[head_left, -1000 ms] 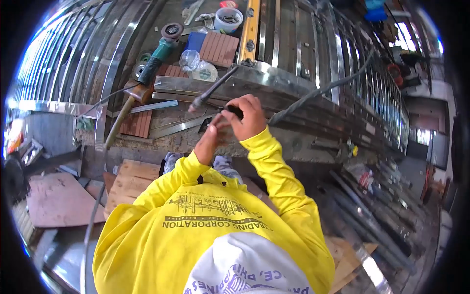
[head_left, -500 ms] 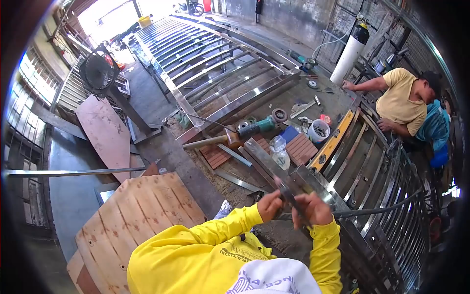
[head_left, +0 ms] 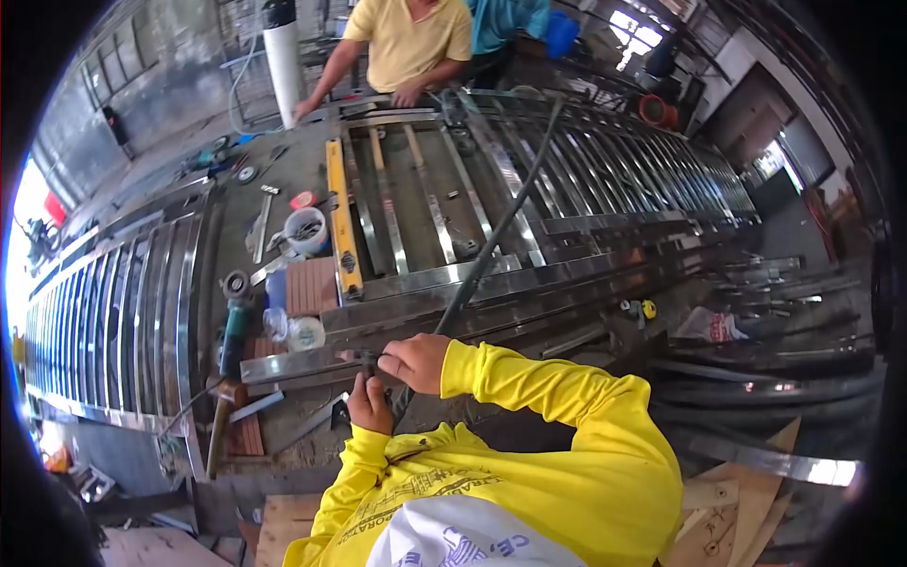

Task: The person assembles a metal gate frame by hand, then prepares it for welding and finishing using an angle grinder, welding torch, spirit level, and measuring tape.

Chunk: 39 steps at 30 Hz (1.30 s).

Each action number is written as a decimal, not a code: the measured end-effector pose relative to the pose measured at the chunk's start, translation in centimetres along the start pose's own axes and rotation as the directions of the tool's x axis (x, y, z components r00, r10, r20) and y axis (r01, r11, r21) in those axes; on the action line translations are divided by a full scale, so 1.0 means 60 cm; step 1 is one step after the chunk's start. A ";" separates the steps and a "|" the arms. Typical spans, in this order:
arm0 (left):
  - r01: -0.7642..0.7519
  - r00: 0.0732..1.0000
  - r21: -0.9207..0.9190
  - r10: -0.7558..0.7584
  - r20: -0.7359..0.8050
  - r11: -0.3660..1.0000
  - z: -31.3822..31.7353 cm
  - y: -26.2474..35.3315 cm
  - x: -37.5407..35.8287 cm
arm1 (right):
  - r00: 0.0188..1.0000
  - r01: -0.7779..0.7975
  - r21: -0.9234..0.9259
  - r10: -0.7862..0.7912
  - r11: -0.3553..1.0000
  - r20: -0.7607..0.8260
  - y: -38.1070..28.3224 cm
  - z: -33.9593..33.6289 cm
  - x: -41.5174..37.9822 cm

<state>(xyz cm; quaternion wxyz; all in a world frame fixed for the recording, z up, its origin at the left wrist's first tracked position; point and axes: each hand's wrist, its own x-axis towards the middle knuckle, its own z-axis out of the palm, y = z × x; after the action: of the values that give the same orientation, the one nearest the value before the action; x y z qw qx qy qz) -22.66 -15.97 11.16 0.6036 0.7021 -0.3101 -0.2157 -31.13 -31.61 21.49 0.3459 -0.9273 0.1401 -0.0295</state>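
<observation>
Fingers of both hands — right hand [head_left: 414, 362], left hand [head_left: 368, 406] — pinch dark torch [head_left: 368, 364] (cable [head_left: 491, 236] attached); steel bar [head_left: 302, 362] beside

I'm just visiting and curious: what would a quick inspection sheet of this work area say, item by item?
Surface: grey workbench carrying long shiny steel railing frames.
Job's things: thin dark rod-like tool, held over a flat steel bar.
Clutter: long yellow spirit level, white plastic tub, green angle grinder, brown ribbed blocks.
Hands: left hand and right hand both closed on the tool.
Cables: thick dark cable running from the hands across the frames.
Surroundings: a person in a yellow shirt leaning on the far side; white gas cylinder; wooden boards on the floor.
</observation>
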 end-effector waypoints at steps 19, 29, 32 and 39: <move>0.077 0.997 -0.203 -0.080 -0.006 0.976 -0.010 -0.023 0.050 | 0.884 -0.416 0.520 0.198 0.746 0.423 0.087 -0.028 0.035; 0.200 0.979 -0.353 -0.198 0.042 0.914 -0.022 -0.041 0.038 | 0.952 -0.259 0.424 0.154 0.868 0.265 0.093 -0.006 0.055; 0.313 0.945 -0.483 -0.321 0.069 0.818 -0.030 -0.058 0.027 | 0.987 -0.129 0.450 0.073 0.884 0.140 0.075 0.005 0.059; 0.385 0.879 -0.681 -0.473 0.065 0.623 -0.033 -0.047 -0.013 | 0.988 -0.067 0.440 -0.003 0.895 0.156 0.064 0.021 0.096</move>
<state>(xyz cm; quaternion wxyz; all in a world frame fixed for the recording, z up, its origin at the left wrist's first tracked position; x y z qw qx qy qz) -21.37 -13.77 8.72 0.7645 0.4990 0.0037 -0.4080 -26.35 -35.19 17.78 0.5584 -0.8210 0.1181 0.0162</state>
